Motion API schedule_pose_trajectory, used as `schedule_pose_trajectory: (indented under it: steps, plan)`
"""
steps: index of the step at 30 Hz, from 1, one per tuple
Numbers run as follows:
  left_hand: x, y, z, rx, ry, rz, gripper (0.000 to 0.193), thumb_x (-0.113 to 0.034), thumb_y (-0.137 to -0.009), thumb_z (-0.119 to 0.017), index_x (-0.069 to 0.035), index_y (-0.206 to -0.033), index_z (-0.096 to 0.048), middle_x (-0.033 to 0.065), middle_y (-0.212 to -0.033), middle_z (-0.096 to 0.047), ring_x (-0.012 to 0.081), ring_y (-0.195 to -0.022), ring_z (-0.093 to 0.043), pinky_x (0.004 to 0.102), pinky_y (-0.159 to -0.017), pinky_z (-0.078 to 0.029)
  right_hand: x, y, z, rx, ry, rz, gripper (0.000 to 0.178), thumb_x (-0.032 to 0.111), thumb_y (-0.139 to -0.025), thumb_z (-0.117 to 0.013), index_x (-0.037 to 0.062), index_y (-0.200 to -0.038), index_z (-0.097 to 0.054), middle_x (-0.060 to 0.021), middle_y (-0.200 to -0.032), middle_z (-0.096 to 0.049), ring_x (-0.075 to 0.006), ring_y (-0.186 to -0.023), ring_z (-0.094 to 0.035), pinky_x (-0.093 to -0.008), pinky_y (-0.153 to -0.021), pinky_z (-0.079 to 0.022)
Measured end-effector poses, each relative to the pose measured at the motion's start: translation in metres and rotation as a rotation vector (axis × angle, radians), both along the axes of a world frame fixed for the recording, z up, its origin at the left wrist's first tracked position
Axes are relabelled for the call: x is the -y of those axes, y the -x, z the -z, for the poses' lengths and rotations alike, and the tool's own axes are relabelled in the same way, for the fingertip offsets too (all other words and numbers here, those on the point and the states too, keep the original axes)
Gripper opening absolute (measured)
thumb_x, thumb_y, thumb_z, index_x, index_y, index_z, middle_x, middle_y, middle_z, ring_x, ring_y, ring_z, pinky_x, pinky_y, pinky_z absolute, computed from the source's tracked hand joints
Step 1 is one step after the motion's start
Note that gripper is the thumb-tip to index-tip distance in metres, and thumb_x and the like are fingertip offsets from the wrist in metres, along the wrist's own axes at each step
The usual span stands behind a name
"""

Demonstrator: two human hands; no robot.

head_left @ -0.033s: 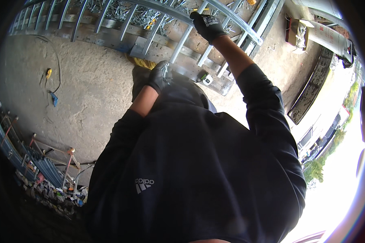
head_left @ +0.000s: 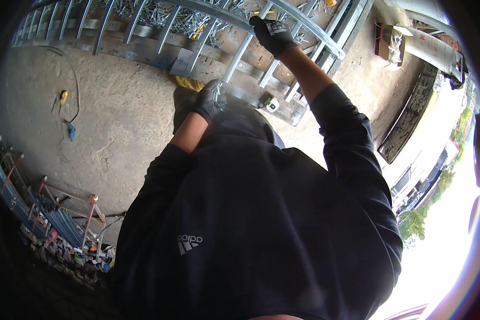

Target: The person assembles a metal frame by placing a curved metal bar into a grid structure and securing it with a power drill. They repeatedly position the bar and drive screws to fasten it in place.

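Note:
My left hand (head_left: 209,100), in a dark glove, is closed around several thin silver bolts (head_left: 217,92) that stick out of its grip. It is low in front of my body, beside a yellow-edged item (head_left: 185,82). My right hand (head_left: 274,37), also gloved, reaches farther out and is closed at the long metal rail (head_left: 218,15) of a ladder-like frame. Its fingertips meet the rail near a crosspiece (head_left: 239,57); what they pinch, if anything, is hidden. Beyond the rail lies a heap of loose silver bolts (head_left: 154,15).
A tape measure (head_left: 272,104) lies on the metal bench plate (head_left: 290,113) under the frame. On the concrete floor at left are a yellow tool (head_left: 64,97), a blue one (head_left: 71,130) and a cable (head_left: 76,80). A cardboard box (head_left: 392,45) stands at right. Metal profiles (head_left: 61,220) are stacked lower left.

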State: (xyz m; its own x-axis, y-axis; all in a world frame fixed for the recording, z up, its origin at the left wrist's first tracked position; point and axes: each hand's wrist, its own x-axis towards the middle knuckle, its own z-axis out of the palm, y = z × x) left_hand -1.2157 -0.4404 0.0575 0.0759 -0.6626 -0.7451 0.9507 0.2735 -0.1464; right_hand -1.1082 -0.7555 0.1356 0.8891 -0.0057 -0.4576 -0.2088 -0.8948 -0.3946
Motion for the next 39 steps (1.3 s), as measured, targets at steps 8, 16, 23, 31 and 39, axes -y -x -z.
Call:
schedule_pose_trajectory:
  steps: [8,16,23,31,39]
  plan:
    - [0.006,-0.006,0.005,0.001,0.059,-0.016,0.026,-0.04,-0.099,-0.062,-0.014,-0.092,-0.063,-0.0036,-0.066,-0.052,0.0109,-0.045,-0.039,0.0263,-0.038,-0.029,-0.016,-0.001,-0.016,0.122,0.083,-0.04,0.039,0.032,-0.105,-0.035,0.0152,-0.122,-0.066,-0.0171,-0.09,-0.075,-0.0403,-0.089,-0.072,-0.0491,-0.082,-0.055]
    - [0.027,-0.021,0.007,0.059,0.021,0.023,0.03,-0.043,-0.1,-0.057,-0.017,-0.085,-0.057,-0.0051,-0.061,-0.044,0.0105,-0.044,-0.038,0.0255,-0.04,-0.027,-0.016,-0.006,-0.006,0.118,0.021,0.083,0.031,0.026,-0.102,-0.045,0.0116,-0.12,-0.065,-0.0185,-0.096,-0.074,-0.0397,-0.091,-0.072,-0.0498,-0.083,-0.054]
    - [0.034,-0.024,0.009,0.014,0.014,-0.016,0.031,-0.042,-0.099,-0.061,-0.016,-0.083,-0.057,-0.0038,-0.063,-0.048,0.0109,-0.046,-0.042,0.0256,-0.04,-0.029,-0.018,-0.001,0.004,0.115,0.073,-0.059,0.029,0.023,-0.101,-0.044,0.012,-0.118,-0.065,-0.0185,-0.09,-0.074,-0.0401,-0.092,-0.072,-0.0506,-0.079,-0.055]
    - [0.039,-0.018,0.013,0.074,-0.111,0.007,0.031,-0.043,-0.098,-0.062,-0.016,-0.085,-0.058,-0.0042,-0.065,-0.05,0.0111,-0.049,-0.046,0.026,-0.041,-0.031,-0.022,-0.005,-0.001,0.156,0.083,-0.154,0.03,0.027,-0.102,-0.043,0.0123,-0.115,-0.066,-0.0204,-0.094,-0.074,-0.039,-0.092,-0.072,-0.0496,-0.081,-0.055]
    - [0.029,-0.016,-0.004,0.114,-0.153,0.022,0.027,-0.043,-0.097,-0.065,-0.016,-0.1,-0.063,-0.0046,-0.067,-0.05,0.0103,-0.048,-0.043,0.0255,-0.041,-0.03,-0.018,-0.014,0.012,-0.043,0.064,0.026,0.033,0.034,-0.101,-0.046,0.0127,-0.121,-0.061,-0.0218,-0.102,-0.073,-0.0427,-0.098,-0.071,-0.0525,-0.085,-0.054]
